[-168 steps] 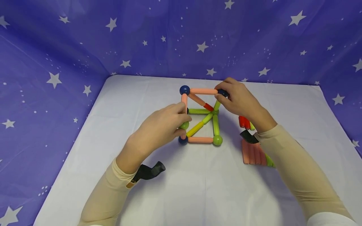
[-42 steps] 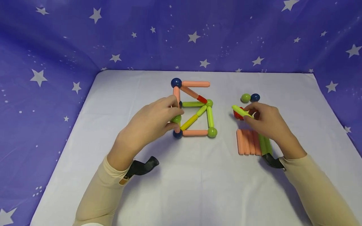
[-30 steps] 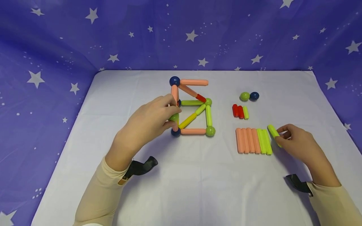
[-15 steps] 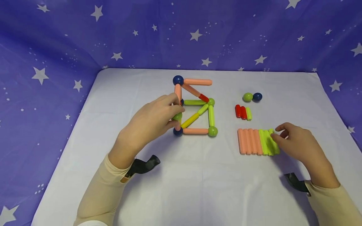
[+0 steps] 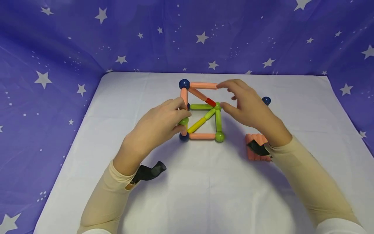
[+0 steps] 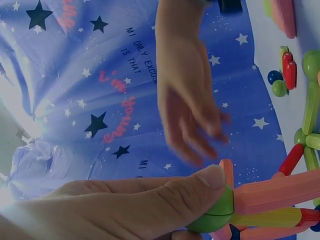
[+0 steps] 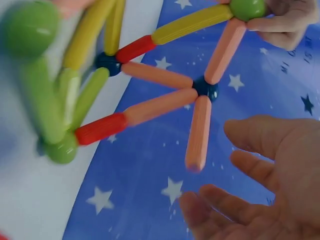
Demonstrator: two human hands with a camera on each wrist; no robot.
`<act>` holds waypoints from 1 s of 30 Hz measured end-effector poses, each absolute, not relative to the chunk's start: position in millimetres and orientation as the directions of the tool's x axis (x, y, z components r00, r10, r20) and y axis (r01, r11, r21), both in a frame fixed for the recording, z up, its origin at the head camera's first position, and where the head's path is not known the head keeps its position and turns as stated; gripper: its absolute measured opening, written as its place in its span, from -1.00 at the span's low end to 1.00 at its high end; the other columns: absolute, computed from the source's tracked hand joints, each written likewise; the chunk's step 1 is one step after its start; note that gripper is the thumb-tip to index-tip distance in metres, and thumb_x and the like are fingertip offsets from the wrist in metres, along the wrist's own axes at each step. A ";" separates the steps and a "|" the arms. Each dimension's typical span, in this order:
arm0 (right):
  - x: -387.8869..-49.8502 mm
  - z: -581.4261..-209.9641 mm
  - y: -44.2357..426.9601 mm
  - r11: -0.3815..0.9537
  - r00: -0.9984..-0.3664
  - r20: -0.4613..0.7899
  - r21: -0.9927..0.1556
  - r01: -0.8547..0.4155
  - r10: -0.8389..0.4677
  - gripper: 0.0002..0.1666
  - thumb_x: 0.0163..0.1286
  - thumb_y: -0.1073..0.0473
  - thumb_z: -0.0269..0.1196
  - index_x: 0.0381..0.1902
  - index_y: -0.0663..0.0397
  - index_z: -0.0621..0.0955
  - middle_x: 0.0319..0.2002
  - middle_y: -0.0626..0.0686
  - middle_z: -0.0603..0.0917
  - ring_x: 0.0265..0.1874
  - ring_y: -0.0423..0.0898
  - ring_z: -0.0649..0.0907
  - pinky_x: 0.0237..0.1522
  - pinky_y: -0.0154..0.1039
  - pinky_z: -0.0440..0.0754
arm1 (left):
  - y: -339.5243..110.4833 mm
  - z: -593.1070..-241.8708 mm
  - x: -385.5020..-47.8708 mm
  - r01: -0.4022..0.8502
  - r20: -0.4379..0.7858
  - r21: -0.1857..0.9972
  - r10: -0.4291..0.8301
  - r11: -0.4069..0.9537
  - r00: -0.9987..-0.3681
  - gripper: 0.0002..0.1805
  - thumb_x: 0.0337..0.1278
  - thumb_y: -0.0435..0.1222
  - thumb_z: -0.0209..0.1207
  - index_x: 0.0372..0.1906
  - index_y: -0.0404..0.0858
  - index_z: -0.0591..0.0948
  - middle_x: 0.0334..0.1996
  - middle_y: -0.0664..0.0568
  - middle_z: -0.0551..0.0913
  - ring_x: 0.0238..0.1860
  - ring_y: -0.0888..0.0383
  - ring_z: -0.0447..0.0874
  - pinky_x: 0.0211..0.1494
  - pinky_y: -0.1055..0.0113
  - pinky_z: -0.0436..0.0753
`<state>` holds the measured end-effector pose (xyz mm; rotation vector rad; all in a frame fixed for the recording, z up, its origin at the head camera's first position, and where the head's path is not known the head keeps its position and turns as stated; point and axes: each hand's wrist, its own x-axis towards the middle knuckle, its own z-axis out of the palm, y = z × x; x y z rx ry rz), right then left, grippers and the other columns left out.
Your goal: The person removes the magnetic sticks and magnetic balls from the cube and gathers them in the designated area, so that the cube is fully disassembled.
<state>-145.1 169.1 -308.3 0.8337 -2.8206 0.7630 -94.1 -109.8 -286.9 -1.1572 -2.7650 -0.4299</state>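
A frame of coloured rods and balls stands on the white table. My left hand (image 5: 159, 128) pinches a green ball (image 6: 216, 214) at its upper left corner, thumb over the ball in the left wrist view. From a dark blue ball (image 5: 184, 84) a pink rod (image 5: 204, 85) sticks out to the right. My right hand (image 5: 248, 104) is beside that rod's free end, fingers spread and holding nothing; the right wrist view shows a gap between the fingers and the pink rod (image 7: 199, 132). A red rod piece (image 7: 101, 128) leads down to a lower green ball (image 7: 61, 150).
Pink rods (image 5: 251, 152) lie side by side on the right, partly under my right wrist and its black strap piece. A loose dark blue ball (image 5: 266, 100) sits behind my right forearm. In the left wrist view, red pieces (image 6: 289, 70) lie near a loose green ball (image 6: 279, 88).
My right hand has set a yellow-green rod down at the end of the row, let it go and moved left to the frame. My left hand keeps its grip on the green ball.
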 end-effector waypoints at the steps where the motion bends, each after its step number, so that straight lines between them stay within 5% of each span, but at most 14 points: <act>1: -151.8 -308.0 160.8 0.721 -0.838 0.233 -0.430 -0.543 -0.493 -0.40 0.36 0.14 0.28 0.33 -0.04 0.40 0.23 0.07 0.44 -0.08 0.02 0.56 -0.10 -0.05 0.59 | -109.5 -287.5 -94.3 0.712 0.209 0.214 0.681 0.669 -0.702 -0.60 -0.06 -0.27 0.47 -0.04 -0.21 0.70 -0.19 0.03 0.47 -0.20 0.12 0.48 -0.24 0.33 0.55; 5: -170.6 -313.4 135.7 0.756 -0.849 0.198 -0.389 -0.527 -0.490 -0.38 0.38 0.14 0.26 0.37 -0.04 0.38 0.20 0.09 0.49 0.05 0.06 0.52 0.03 0.01 0.53 | -108.4 -289.1 -94.7 0.717 0.209 0.213 0.686 0.664 -0.697 -0.62 -0.08 -0.30 0.48 -0.07 -0.20 0.70 -0.20 0.03 0.46 -0.20 0.11 0.48 -0.24 0.32 0.54; 13: -167.0 -319.2 121.0 0.754 -0.810 0.296 -0.303 -0.583 -0.507 -0.59 0.39 0.15 0.26 0.18 0.03 0.58 -0.27 0.04 0.58 -0.40 -0.04 0.51 -0.34 -0.13 0.52 | -108.1 -289.3 -95.2 0.720 0.217 0.217 0.686 0.660 -0.694 -0.61 -0.10 -0.32 0.49 -0.07 -0.19 0.69 -0.23 0.05 0.44 -0.21 0.14 0.45 -0.24 0.34 0.52; 18: -160.0 -331.1 112.3 0.718 -0.767 0.231 -0.271 -0.641 -0.598 -0.71 0.36 0.19 0.27 0.03 0.06 0.68 -0.40 0.01 0.55 -0.49 -0.07 0.46 -0.44 -0.23 0.45 | -110.3 -288.5 -95.2 0.715 0.232 0.214 0.676 0.666 -0.699 -0.65 -0.10 -0.26 0.48 -0.12 -0.20 0.70 -0.27 0.06 0.43 -0.24 0.15 0.45 -0.25 0.35 0.51; 24: -142.4 -350.8 122.8 0.763 -0.825 0.111 -0.327 -0.557 -0.555 -0.73 0.40 0.17 0.23 0.04 0.02 0.63 -0.44 -0.03 0.53 -0.50 -0.08 0.46 -0.45 -0.24 0.46 | -110.6 -288.1 -95.2 0.713 0.235 0.217 0.673 0.667 -0.701 -0.63 -0.11 -0.21 0.48 -0.12 -0.20 0.71 -0.25 0.07 0.45 -0.25 0.16 0.44 -0.27 0.37 0.51; 30: -120.6 -346.4 169.9 0.812 -0.892 0.165 -0.371 -0.451 -0.421 -0.72 0.39 0.19 0.17 0.02 0.17 0.56 -0.38 0.00 0.52 -0.48 -0.09 0.48 -0.46 -0.20 0.46 | -110.5 -287.1 -95.7 0.697 0.223 0.225 0.660 0.681 -0.717 -0.59 -0.15 -0.18 0.48 -0.10 -0.20 0.71 -0.22 0.06 0.47 -0.25 0.16 0.46 -0.26 0.34 0.54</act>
